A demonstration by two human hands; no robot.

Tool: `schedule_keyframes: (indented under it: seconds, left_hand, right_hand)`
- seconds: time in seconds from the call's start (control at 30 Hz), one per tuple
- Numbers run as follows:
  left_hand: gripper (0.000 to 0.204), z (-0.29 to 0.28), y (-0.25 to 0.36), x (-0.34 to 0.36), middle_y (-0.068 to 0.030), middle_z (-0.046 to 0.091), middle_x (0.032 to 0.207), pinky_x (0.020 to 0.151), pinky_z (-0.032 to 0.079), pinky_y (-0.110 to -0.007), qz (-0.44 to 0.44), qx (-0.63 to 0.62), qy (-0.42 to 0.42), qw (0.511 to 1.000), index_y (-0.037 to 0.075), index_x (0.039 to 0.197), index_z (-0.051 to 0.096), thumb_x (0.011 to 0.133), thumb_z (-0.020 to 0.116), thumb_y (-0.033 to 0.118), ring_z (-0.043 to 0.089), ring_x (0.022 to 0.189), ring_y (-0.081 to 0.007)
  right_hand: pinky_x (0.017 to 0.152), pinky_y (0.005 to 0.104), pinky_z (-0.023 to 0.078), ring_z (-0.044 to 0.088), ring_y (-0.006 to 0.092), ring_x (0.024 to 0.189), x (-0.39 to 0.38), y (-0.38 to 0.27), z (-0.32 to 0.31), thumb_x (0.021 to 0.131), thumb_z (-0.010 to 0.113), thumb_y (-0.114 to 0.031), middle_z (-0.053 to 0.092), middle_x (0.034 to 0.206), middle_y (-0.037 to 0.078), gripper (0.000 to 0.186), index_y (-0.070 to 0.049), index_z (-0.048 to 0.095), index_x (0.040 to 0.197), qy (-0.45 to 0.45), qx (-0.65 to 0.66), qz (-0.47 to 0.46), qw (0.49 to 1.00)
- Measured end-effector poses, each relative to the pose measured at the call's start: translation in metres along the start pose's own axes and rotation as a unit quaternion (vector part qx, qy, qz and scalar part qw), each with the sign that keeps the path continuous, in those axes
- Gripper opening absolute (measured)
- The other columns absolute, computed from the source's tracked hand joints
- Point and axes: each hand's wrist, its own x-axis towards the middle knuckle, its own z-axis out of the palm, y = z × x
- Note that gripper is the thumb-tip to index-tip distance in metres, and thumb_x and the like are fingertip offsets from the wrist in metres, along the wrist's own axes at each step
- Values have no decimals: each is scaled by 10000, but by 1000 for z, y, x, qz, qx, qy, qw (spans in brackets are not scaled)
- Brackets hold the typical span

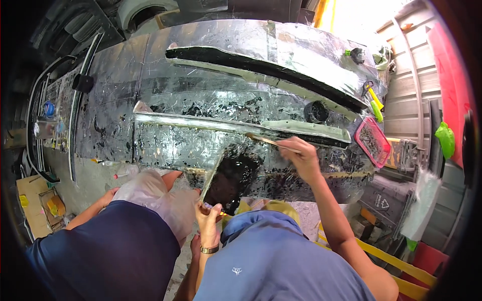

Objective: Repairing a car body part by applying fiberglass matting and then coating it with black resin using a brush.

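My right hand [303, 158] pinches a thin brush [268, 141]. Its tip rests at the near edge of a long narrow mould-like strip [191, 122], pale along its left part and black toward the right end. In front of it, my left hand [207, 219] grips the lower edge of a flat board [221, 188] smeared with glossy black paste. The thumb is up and the fingers are partly hidden under the board. A small orange thing [222, 213] shows beside that thumb. Farther back lies a longer curved black strip [261, 67] with a pale flange.
The worktable [113, 113] is splattered with black. Right of the strips are a round black tub [317, 111], a pink basket [372, 141], a yellow-handled tool [374, 98] and a black tape-like roll [357, 55]. A co-worker in a navy shirt [110, 251] stands close at left.
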Motion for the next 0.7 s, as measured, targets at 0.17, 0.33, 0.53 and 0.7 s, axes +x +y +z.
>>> schedule_keyframes:
  seconds: [0.17, 0.33, 0.53, 0.7]
  left_hand:
    - [509, -19, 10, -3, -27, 544, 1044, 661, 530, -254, 33, 1, -9, 999, 78, 1194, 444, 770, 719, 140, 572, 859, -107]
    - [523, -23, 22, -5, -45, 544, 1080, 705, 528, -271, 22, -43, -16, 999, 69, 1205, 439, 758, 708, 110, 570, 922, -138]
    - [501, -35, 21, 12, -22, 541, 1020, 649, 494, -239, 11, -34, -1, 999, 74, 1156, 450, 744, 730, 125, 554, 840, -101]
    - [483, -47, 31, 3, -23, 575, 1002, 652, 497, -247, 29, -53, 34, 998, 64, 1130, 479, 735, 747, 138, 573, 803, -110]
  right_hand:
    - [625, 279, 484, 588, 217, 747, 0, 3, 11, 820, 629, 43, 607, 928, 116, 274, -10, 651, 1088, 12, -139, -76, 987]
    - [652, 339, 493, 611, 236, 738, -18, -30, -15, 836, 642, -22, 614, 909, 128, 284, -44, 642, 1118, 28, -243, -22, 969]
    - [627, 366, 527, 625, 288, 750, 24, -28, 32, 847, 635, -128, 590, 839, 104, 197, -70, 606, 1034, -8, -373, -1, 928]
    - [615, 398, 519, 601, 293, 738, 55, -28, 99, 851, 599, -114, 540, 784, 100, 98, -80, 557, 932, -54, -344, -59, 936]
